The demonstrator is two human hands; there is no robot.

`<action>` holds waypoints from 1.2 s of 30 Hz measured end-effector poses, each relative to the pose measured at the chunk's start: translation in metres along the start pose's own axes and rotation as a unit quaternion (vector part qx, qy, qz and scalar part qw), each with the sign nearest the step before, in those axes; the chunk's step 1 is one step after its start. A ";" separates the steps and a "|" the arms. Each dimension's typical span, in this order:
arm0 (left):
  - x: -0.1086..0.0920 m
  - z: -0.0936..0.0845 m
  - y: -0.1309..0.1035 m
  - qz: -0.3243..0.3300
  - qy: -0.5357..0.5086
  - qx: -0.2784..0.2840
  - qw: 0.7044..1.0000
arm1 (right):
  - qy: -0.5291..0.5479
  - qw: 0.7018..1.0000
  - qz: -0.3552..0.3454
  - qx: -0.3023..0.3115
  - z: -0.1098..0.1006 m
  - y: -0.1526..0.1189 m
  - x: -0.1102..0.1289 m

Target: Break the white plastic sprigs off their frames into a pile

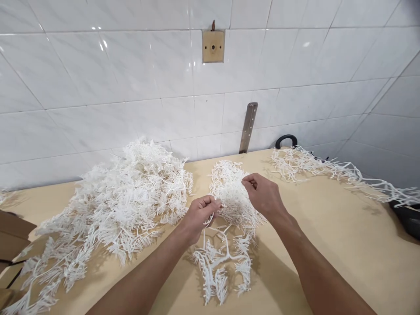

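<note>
My left hand (201, 215) pinches the thin stem of a white plastic branch (226, 257). Its forked, feathery sprigs hang below the hand, over the table. Just to the right and a little higher, my right hand (262, 192) has its thumb and fingertips pressed together; whatever lies between them is too small to make out. Between and behind the hands rests a small heap of white feathery sprigs (229, 181). To the left of my left hand spreads a large pile of similar white branches (131, 201).
Bare white stems (302, 164) lie along the right back of the wooden table (341, 240), by a black handle (286, 140). A black container (407, 221) stands at the right edge, a cardboard box (13, 236) at the left. A metal strip (248, 127) leans against the tiled wall (131, 65).
</note>
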State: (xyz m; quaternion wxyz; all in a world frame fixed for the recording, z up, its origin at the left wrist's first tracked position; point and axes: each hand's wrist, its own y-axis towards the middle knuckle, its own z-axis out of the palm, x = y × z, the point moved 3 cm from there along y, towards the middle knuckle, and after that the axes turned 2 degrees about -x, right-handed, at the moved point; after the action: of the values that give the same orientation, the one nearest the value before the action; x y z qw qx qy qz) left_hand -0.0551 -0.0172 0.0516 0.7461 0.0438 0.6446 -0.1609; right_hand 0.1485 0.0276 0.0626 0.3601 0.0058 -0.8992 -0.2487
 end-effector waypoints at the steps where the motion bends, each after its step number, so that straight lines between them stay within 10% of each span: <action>1: 0.002 -0.002 0.002 -0.025 -0.034 -0.009 0.999 | 0.019 1.000 0.014 -0.001 -0.002 0.001 -0.003; 10: 0.012 -0.012 0.014 -0.050 -0.142 -0.014 0.988 | 0.109 0.985 0.025 0.132 0.009 -0.014 0.018; 21: 0.001 -0.012 0.012 0.024 -0.072 -0.016 0.997 | 0.252 0.878 0.034 0.405 0.015 -0.035 0.038; 30: -0.031 -0.024 0.002 0.166 0.285 -0.142 0.933 | 0.279 0.876 0.063 0.389 0.022 -0.027 0.020; 36: -0.025 -0.014 -0.002 0.070 0.243 0.034 0.967 | 0.403 0.841 0.130 0.336 0.010 -0.022 0.028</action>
State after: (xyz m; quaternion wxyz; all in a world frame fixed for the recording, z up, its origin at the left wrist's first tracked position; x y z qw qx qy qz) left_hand -0.0722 -0.0108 0.0741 0.5747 0.1518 0.7959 -0.1150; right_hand 0.1181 0.0075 0.0647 0.6957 0.1097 -0.6955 0.1424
